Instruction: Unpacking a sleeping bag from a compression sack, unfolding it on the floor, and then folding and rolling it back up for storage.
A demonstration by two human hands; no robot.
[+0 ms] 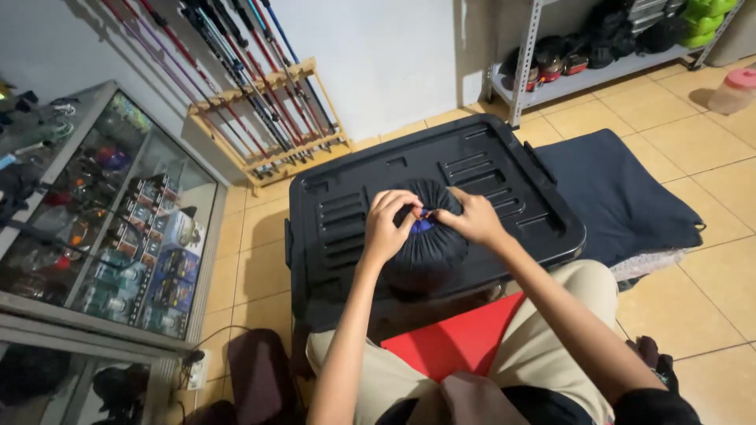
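A dark navy stuff sack [426,252], round and full, stands on the lid of a black plastic storage box [472,165] in front of me. My left hand [388,224] grips the gathered top of the sack from the left. On the right side of the opening my right hand [475,218] pinches it, fingers closed around the drawstring area. A bit of blue shows between my two hands at the sack's mouth.
A red board [457,342] lies on my lap. A dark blue cloth [622,197] is spread on the tiled floor to the right. A glass display case [118,228] stands left, a wooden rack of poles [268,126] behind, and a metal shelf [583,63] at the back right.
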